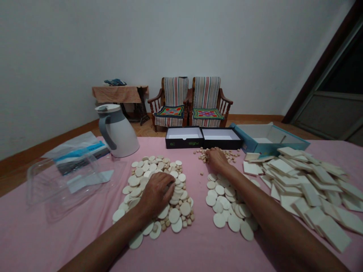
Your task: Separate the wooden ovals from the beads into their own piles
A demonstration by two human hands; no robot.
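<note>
My left hand rests on a mixed pile of pale round wooden discs and small wooden cubes. Its fingers are curled down, and whatever they grip is hidden beneath them. Farther forward, my right hand reaches into a scatter of small wooden cubes, fingertips bent down and closed; what is between them cannot be made out. Under and beside my right forearm lies a second group of round wooden discs, with no cubes visible among them.
Rectangular wooden pieces are heaped at the right. Behind stand two open black boxes and a blue box. At left are a white-and-grey jug, clear plastic trays and a blue-and-white packet on the pink cloth.
</note>
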